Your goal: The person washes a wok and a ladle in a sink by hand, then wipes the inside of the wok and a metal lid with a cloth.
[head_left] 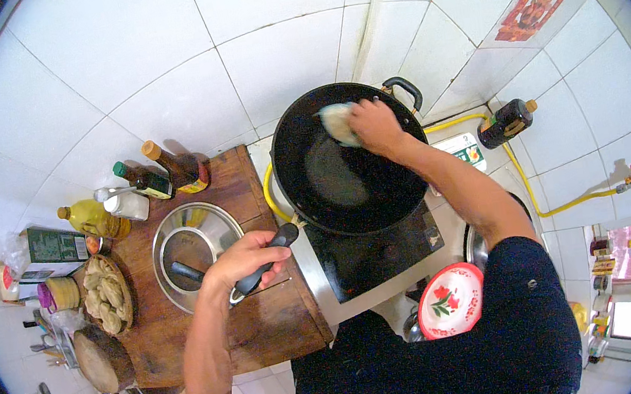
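Observation:
A black wok [344, 193] stands tilted over the stove, and its inside looks dark and bare. My left hand [252, 262] is closed around the wok's long black handle [284, 236]. Inside the wok, at its far upper wall, my right hand [376, 124] presses a pale cloth [338, 124] that is blurred by motion. A black loop handle [406, 91] sticks out from the wok's far rim. Below the wok shows the black glass top of the stove [360, 268]. Left of it, on the wooden counter [261, 333], lies a pot lid [162, 239] with a black knob, partly behind my left hand.
Sauce bottles [182, 169], a yellow oil bottle [96, 218] and a basket of pale food pieces [106, 293] line the counter's left. A round chopping block [99, 359] stands nearer. A yellow gas hose [526, 183] runs along the right, past a dark bottle [504, 123]. A floral enamel basin [449, 301] sits near me.

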Demonstrator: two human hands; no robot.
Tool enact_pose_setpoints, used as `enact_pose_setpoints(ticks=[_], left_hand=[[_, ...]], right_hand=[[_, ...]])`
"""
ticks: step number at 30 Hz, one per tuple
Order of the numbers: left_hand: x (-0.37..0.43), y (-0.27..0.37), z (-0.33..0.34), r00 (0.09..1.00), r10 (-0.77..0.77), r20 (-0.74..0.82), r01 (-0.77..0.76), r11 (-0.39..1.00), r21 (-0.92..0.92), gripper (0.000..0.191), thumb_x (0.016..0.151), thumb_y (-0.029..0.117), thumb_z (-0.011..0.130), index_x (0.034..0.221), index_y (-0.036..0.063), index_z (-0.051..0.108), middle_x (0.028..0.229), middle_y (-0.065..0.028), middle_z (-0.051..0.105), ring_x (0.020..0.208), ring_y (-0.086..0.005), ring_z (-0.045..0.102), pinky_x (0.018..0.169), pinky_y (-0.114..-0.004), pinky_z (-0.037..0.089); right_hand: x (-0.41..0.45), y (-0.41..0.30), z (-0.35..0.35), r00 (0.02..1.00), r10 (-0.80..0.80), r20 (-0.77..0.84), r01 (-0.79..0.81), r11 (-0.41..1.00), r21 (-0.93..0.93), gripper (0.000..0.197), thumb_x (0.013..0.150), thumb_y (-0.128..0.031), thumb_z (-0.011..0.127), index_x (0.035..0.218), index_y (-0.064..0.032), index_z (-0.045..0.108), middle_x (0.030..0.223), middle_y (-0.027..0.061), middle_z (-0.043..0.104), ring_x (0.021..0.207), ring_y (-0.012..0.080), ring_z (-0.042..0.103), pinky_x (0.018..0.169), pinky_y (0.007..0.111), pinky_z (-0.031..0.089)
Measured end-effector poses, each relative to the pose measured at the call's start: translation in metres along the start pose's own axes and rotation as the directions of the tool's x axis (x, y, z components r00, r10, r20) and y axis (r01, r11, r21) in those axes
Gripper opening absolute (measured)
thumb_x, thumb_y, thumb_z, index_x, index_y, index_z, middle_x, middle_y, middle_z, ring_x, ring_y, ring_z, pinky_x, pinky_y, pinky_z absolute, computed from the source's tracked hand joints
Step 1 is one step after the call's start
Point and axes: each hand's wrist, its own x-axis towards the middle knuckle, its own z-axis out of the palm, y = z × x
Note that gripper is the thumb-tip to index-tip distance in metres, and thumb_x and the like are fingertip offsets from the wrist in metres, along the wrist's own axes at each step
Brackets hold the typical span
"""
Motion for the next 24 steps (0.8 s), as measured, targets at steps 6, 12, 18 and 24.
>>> enact_pose_setpoints(ticks=[6,12,18,24], left_hand=[[0.009,0.002,0.003,1.0,-0.006,0.011,0.005,0.999,0.038,0.02,0.093,0.014,0.068,0.082,0.0057,0.054,0.065,-0.0009,0.056,0.045,-0.0102,0.052,0.04,-0.027,0.042],[0.004,0.003,0.003,1.0,-0.007,-0.003,0.007,1.0,0.026,0.021,0.094,0.015,0.067,0.079,0.006,0.055,0.064,-0.0002,0.056,0.045,-0.0091,0.051,0.04,-0.027,0.042],[-0.001,0.005,0.005,0.999,0.001,-0.046,0.001,0.999,0.038,0.021,0.094,0.015,0.068,0.08,0.0056,0.056,0.065,-0.0002,0.057,0.043,-0.0093,0.051,0.04,-0.026,0.043],[0.004,0.009,0.013,0.998,-0.005,-0.067,0.006,1.0,0.023,0.018,0.093,0.014,0.069,0.082,0.0047,0.057,0.065,-0.0017,0.059,0.043,-0.0099,0.051,0.039,-0.026,0.042]], right_hand=[[-0.092,-0.058,-0.038,0.828,-0.286,0.483,-0.109,0.762,0.638,0.033,0.088,-0.027,0.061,0.116,-0.0114,0.071,0.109,0.0188,0.071,0.101,0.0388,0.068,0.091,0.046,0.053],[0.003,-0.124,-0.017,0.93,-0.007,-0.367,0.335,0.423,0.842,0.036,0.079,-0.003,0.059,0.115,-0.0061,0.058,0.106,0.0163,0.06,0.102,0.0372,0.059,0.092,0.043,0.049],[0.067,-0.006,-0.031,0.981,0.07,0.179,-0.097,0.984,0.147,0.02,0.084,-0.009,0.063,0.104,-0.0087,0.066,0.098,0.013,0.068,0.093,0.0306,0.065,0.08,0.045,0.053],[-0.078,0.062,-0.053,0.943,0.048,0.329,-0.014,0.994,-0.104,0.015,0.081,-0.018,0.068,0.087,-0.0053,0.072,0.091,0.0166,0.066,0.083,0.0332,0.069,0.068,0.046,0.058]])
